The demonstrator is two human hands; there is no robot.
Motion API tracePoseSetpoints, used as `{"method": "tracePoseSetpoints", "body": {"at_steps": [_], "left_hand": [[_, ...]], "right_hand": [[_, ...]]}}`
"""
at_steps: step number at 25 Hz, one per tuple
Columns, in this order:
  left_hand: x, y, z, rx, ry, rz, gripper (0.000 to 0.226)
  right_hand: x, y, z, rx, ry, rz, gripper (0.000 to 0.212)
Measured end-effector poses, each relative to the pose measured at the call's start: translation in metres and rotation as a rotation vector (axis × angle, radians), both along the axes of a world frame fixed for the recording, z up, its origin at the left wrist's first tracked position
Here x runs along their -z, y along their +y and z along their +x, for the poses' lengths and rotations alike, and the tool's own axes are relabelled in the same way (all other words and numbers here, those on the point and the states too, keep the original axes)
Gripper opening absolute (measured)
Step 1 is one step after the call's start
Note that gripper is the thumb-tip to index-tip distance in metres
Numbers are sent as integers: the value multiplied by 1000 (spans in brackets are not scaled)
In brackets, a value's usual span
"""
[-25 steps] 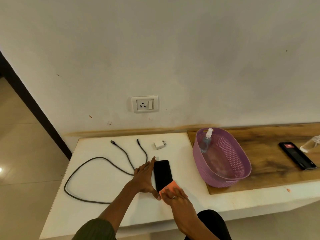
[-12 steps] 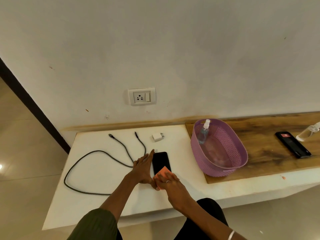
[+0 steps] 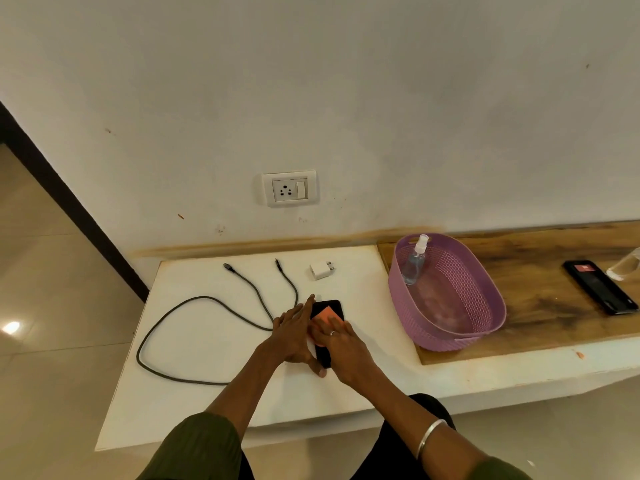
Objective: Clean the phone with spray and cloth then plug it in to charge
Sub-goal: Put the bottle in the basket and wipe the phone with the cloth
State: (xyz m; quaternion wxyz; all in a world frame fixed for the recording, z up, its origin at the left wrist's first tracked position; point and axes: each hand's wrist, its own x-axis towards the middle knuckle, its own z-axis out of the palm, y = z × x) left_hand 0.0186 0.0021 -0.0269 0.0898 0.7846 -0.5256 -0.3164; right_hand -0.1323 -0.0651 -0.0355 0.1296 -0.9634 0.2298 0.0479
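A black phone [image 3: 332, 306] lies flat on the white counter [image 3: 194, 403]. My left hand [image 3: 294, 334] rests along its left edge with straight fingers, thumb at the near end. My right hand [image 3: 341, 344] presses an orange cloth [image 3: 325, 315] flat on the screen with straight fingers. A grey charging cable [image 3: 207, 301] loops to the left, both plugs lying free. A white charger adapter [image 3: 321, 270] sits behind the phone. A clear spray bottle [image 3: 415, 261] leans inside the purple basket [image 3: 485, 327]. A wall socket [image 3: 290, 189] is above.
A wooden board [image 3: 540, 306] on the right carries the basket, a second black phone [image 3: 601, 287] and part of a clear bottle [image 3: 625, 265] at the frame's edge. The counter's left edge drops to a tiled floor [image 3: 52, 289].
My right hand has slid the orange cloth from the phone's near end up toward its far end. My left hand has stayed along the phone's left side.
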Motion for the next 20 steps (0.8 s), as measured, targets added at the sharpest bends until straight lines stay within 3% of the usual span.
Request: {"method": "tracePoseSetpoints", "body": {"at_steps": [6,13,15,20], "left_hand": [[0,1,2,11,11,-20,163],[-1,1,2,11,10,-25,163],[-1,1,1,14,4,-21,163],[-1,0,0,9,10,-15,163]], "right_hand": [[-7,-8,17,117,-186,144,52],[-14,-17,20,160,-181,139,42],[-15,-17,21,213,-202,209,41],[-7,-19,15,154,-158,130,49]]}}
